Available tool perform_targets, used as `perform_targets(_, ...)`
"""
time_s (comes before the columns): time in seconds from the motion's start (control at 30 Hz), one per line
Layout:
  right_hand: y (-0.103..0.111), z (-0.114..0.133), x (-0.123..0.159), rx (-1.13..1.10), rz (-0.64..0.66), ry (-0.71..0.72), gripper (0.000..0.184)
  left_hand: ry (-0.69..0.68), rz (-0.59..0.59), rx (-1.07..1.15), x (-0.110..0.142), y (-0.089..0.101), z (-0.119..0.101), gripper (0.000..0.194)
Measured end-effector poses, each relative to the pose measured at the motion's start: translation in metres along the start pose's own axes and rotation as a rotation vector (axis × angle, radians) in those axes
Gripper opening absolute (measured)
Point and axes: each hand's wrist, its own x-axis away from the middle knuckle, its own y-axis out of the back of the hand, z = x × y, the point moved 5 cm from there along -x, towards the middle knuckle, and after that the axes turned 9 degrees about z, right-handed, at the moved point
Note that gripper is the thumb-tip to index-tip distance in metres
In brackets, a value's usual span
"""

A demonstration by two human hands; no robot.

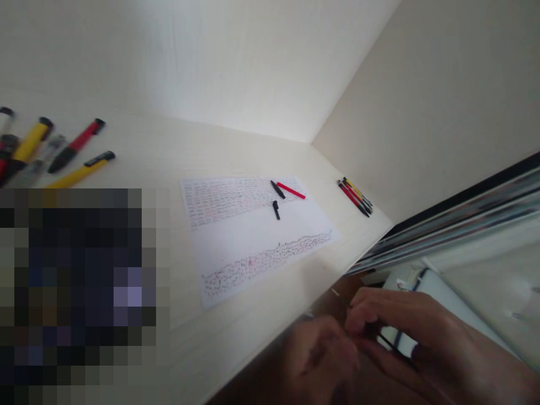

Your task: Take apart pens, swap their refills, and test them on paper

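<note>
At the lower right of the frame, below the desk edge, both hands meet. The right hand [405, 326] pinches a thin dark rod, seemingly a pen refill [385, 340], between thumb and fingertips; the left hand [324, 354], blurred, curls its fingers against the rod's near end, though its grip cannot be made out clearly. This looks like work on a pen's inner part, calling for a steady, fine pinch.

Further up, on the pale, matte wood-grain desk [261, 315], lies a white sheet of paper [257, 230] covered in red and black scribbles, with a slim red pen barrel [291, 190] and two short black caps [277, 199] on it. At right centre, by the wall, lies a small bundle of pens [355, 197]. At upper left lie chunkier yellow and red markers [54, 152].
</note>
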Motion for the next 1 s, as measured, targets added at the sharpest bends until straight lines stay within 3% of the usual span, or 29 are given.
perform_targets(0.1, -0.006, 0.005, -0.009, -0.005, 0.149, 0.008, 0.013, -0.035, -0.161, -0.063, 0.006, 0.007, -0.012, 0.033)
perform_targets(0.2, -0.001, 0.003, -0.013, -0.055, 0.108, 0.045, 0.011, -0.084, -0.297, -0.141, 0.009, 0.009, -0.02, 0.038)
perform_targets(0.33, 0.006, -0.013, -0.007, -0.339, -0.02, 0.113, 0.018, -0.123, -0.333, -0.086, 0.003, 0.0, -0.013, 0.049)
perform_targets(0.5, 0.002, -0.034, -0.001, -0.705, -0.093, 0.289, 0.023, -0.204, -0.368, 0.133, -0.001, -0.01, -0.005, 0.042)
perform_targets(0.6, -0.007, -0.04, -0.005, -0.73, -0.074, 0.259, 0.024, -0.229, -0.399, 0.146, 0.0, -0.011, -0.006, 0.041)
perform_targets(0.73, -0.012, -0.035, -0.01, -0.722, -0.026, 0.245, 0.024, -0.16, -0.43, 0.092, 0.004, -0.012, -0.009, 0.041)
perform_targets(1.0, -0.011, -0.032, -0.012, -0.672, -0.01, 0.23, 0.025, -0.206, -0.401, 0.169, -0.001, -0.01, -0.003, 0.047)
